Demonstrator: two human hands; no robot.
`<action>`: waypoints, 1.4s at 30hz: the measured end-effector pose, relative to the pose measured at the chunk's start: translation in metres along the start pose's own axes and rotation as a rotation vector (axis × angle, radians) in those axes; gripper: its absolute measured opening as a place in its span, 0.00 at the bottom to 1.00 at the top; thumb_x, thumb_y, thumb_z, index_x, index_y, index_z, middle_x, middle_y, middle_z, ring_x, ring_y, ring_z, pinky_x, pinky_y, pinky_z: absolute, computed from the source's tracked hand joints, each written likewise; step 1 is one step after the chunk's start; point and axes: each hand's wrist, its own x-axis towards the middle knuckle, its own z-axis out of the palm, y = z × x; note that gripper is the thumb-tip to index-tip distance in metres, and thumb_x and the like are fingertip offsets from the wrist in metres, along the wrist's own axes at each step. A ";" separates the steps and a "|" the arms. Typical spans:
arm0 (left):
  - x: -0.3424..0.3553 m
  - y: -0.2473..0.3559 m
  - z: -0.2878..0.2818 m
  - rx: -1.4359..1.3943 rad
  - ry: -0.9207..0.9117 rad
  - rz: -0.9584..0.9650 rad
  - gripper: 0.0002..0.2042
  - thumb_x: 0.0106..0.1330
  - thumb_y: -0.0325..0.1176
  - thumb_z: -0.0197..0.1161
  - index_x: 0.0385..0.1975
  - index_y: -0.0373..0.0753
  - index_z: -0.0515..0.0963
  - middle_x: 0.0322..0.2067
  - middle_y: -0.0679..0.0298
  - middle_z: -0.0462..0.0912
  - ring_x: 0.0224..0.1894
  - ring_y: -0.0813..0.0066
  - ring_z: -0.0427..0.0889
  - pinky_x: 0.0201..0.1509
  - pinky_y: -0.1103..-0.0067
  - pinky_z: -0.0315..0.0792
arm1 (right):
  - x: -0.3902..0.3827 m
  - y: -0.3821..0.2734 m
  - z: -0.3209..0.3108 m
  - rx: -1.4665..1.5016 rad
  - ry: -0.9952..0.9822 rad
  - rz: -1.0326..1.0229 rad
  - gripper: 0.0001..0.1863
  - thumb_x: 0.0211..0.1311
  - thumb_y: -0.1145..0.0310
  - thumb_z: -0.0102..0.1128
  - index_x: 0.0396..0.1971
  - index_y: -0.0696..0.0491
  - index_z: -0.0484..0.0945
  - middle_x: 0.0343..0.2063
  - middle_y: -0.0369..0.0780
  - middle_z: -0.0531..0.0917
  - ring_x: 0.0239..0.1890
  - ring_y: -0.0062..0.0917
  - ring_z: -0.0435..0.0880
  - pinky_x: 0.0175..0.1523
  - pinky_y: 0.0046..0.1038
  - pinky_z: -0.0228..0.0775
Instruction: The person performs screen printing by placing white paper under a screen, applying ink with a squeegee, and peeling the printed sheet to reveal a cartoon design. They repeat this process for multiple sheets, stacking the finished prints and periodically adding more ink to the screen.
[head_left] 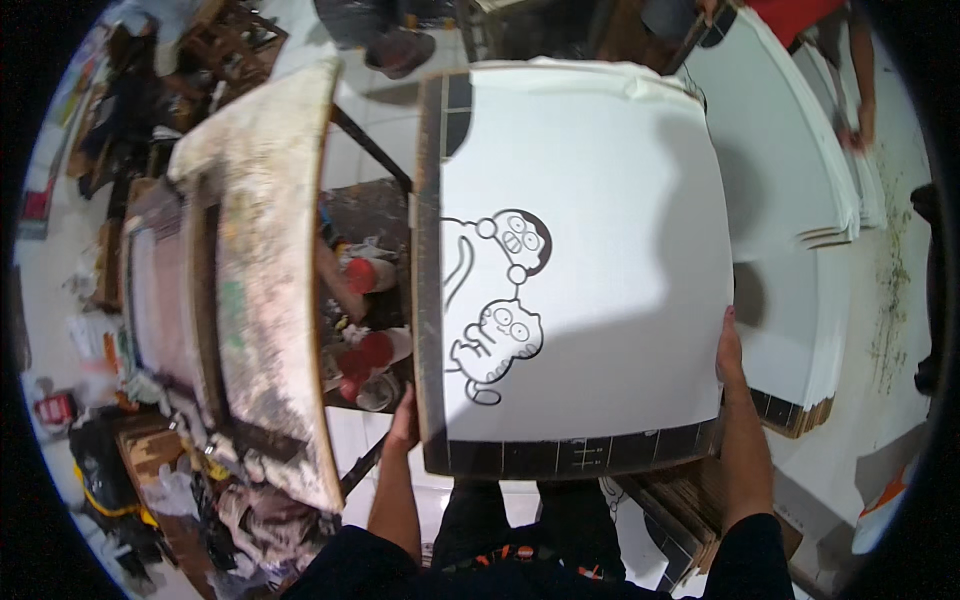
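Between my two hands is a dark, grid-lined board (pixel 520 456) with a white cloth (pixel 610 260) stretched over most of it. Black line drawings (pixel 508 340) of two cartoon figures lie on the cloth's left side. My left hand (pixel 402 425) grips the board near its lower left edge. On the opposite edge, my right hand (pixel 731 350) is closed, its fingers partly hidden beneath. The cloth bunches along the far edge, and shadows fall across its right half.
Left stands a paint-stained worktop (pixel 265 270) with a framed mesh screen (pixel 165 300). Red-topped containers (pixel 375 350) sit in the gap beside it, near another person's arm (pixel 340 280). To the right, cloth-covered boards (pixel 780 130) are stacked, with a co-worker's hand (pixel 852 138) at their edge.
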 end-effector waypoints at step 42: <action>-0.345 0.147 -0.497 0.695 1.320 0.715 0.40 0.57 0.64 0.72 0.57 0.31 0.80 0.54 0.41 0.82 0.59 0.46 0.80 0.65 0.63 0.73 | -0.649 -0.050 0.494 0.750 -0.681 0.344 0.30 0.79 0.47 0.46 0.62 0.60 0.74 0.58 0.45 0.80 0.57 0.36 0.79 0.64 0.37 0.70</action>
